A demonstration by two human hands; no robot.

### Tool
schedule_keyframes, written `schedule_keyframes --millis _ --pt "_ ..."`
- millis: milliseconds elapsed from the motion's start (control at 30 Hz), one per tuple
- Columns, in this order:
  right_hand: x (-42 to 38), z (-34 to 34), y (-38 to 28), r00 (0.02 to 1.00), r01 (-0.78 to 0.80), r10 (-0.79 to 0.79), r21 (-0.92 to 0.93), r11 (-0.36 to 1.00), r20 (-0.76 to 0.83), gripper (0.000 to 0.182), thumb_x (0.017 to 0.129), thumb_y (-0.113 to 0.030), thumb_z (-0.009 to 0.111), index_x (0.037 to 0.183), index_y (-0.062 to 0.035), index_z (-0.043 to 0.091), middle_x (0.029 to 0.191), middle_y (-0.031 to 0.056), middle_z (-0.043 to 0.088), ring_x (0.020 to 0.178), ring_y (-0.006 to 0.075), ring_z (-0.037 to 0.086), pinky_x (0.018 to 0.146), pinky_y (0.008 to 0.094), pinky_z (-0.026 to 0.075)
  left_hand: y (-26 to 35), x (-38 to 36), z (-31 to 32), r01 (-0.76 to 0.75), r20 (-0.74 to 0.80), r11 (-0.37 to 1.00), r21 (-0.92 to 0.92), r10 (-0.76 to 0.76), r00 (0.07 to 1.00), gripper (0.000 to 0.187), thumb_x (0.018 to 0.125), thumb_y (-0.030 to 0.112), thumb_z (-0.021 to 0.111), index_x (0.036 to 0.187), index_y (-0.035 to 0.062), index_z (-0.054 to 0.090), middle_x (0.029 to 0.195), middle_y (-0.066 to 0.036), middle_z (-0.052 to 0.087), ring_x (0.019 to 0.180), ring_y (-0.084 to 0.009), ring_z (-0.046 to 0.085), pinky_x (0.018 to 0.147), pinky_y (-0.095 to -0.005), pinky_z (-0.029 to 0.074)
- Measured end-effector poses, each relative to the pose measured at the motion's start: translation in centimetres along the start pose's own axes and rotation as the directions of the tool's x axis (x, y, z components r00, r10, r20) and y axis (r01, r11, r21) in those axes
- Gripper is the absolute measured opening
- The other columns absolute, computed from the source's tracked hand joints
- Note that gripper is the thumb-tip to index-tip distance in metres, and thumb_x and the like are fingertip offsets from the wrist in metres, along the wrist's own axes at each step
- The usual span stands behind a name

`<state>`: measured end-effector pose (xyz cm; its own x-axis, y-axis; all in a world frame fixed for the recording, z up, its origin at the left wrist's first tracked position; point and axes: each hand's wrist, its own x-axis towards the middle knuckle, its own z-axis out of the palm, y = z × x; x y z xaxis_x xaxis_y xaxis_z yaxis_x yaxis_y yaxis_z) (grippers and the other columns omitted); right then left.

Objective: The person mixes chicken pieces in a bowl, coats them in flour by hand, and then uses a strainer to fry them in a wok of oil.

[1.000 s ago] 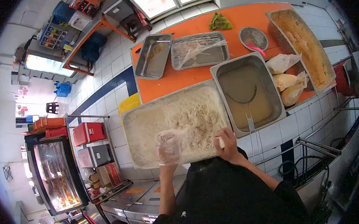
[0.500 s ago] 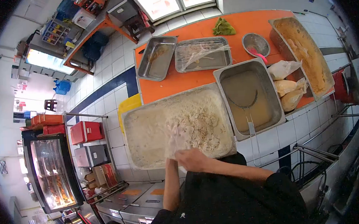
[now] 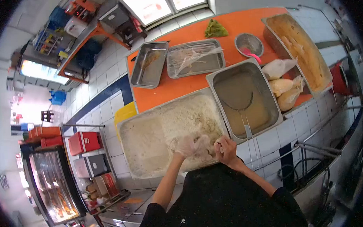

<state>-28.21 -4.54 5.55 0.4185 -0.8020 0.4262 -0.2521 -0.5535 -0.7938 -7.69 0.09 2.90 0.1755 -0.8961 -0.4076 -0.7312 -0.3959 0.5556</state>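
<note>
A large metal tray (image 3: pixel 142 116) of pale flour stands at the near edge of the orange table, with lumpy floured pieces (image 3: pixel 207 124) toward its right side. My left hand (image 3: pixel 187 146), in a clear plastic glove, is low in the tray among the flour and lumps; its fingers are blurred and partly hidden. My right hand (image 3: pixel 226 149) is bare and closed at the tray's near right corner, its fingers curled together beside the gloved hand. Whatever lies between those fingers is too small to tell. To the right is a deep pan (image 3: pixel 277 115) of cloudy liquid with a wire strainer (image 3: pixel 247 128).
Behind are an empty-looking metal tray (image 3: pixel 157 67), a plastic-covered tray (image 3: pixel 195 62), a green cloth (image 3: pixel 216 28) and a bowl (image 3: pixel 249 45) with a pink handle. Filled bags (image 3: pixel 278 69) and a long pan of orange-brown batter (image 3: pixel 307 56) stand at the right.
My hands were together at the tray's near edge. The gloved left hand has moved right into the flour, and my right hand has moved right, apart from the left wrist. The view has shifted slightly.
</note>
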Motion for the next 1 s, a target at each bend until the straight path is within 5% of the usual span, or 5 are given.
schedule_keyframes --millis 267,533,767,933,1000 --pt "-1.5 -1.0 -0.2 1.000 -0.012 0.012 -0.024 1.000 0.011 0.008 0.085 -0.009 0.055 0.081 -0.0020 0.054 0.068 0.0130 0.052 0.054 0.0299 0.053 0.050 0.0380 0.042 -3.8 8.3 4.6 -0.053 -0.440 0.998 -0.019 0.039 0.897 0.049 0.086 0.044 0.059 0.112 0.0029 0.064 0.097 -0.026 0.067 0.091 -0.0443 0.063 0.080 -0.0441 0.051" --pt "-1.6 -0.9 0.5 1.000 -0.004 0.004 0.034 0.999 -0.014 0.005 0.084 -0.006 0.052 0.082 -0.0010 0.053 0.068 0.0129 0.052 0.055 0.0299 0.052 0.051 0.0377 0.042 6.7 -0.5 -3.2 -0.280 0.439 0.944 0.177 0.179 0.881 0.051 0.085 0.047 0.056 0.119 0.0094 0.062 0.109 -0.023 0.063 0.092 -0.0409 0.064 0.085 -0.0473 0.050" --pt "-1.9 -0.6 0.4 0.999 -0.026 0.025 0.031 0.999 0.046 0.006 0.085 -0.005 0.054 0.080 -0.0013 0.053 0.067 0.0134 0.049 0.054 0.0307 0.051 0.050 0.0384 0.042 -3.5 3.1 7.7 -0.273 0.348 0.880 0.389 0.134 0.928 0.065 0.075 0.024 0.071 0.133 0.0081 0.046 0.120 -0.019 0.059 0.101 -0.0368 0.061 0.084 -0.0415 0.051" --pt "-2.8 -0.7 1.2 0.998 -0.034 0.037 -0.059 0.998 0.055 0.007 0.084 -0.006 0.056 0.080 -0.0008 0.054 0.067 0.0133 0.050 0.055 0.0304 0.053 0.050 0.0383 0.043 -2.0 1.4 -0.8 0.094 0.094 0.562 -0.822 -0.028 0.995 0.051 0.073 0.020 0.072 0.121 0.0101 0.058 0.114 -0.018 0.062 0.109 -0.0355 0.057 0.097 -0.0413 0.046" --pt "-1.9 -1.0 0.6 0.998 -0.017 0.018 -0.017 1.000 0.068 0.007 0.084 -0.006 0.056 0.080 -0.0010 0.054 0.068 0.0131 0.051 0.057 0.0305 0.054 0.050 0.0391 0.044 -0.5 -0.5 -1.6 -0.046 0.067 0.824 -0.564 0.101 0.993 0.054 0.075 0.021 0.072 0.125 0.0107 0.055 0.121 -0.018 0.058 0.111 -0.0336 0.057 0.094 -0.0393 0.048"
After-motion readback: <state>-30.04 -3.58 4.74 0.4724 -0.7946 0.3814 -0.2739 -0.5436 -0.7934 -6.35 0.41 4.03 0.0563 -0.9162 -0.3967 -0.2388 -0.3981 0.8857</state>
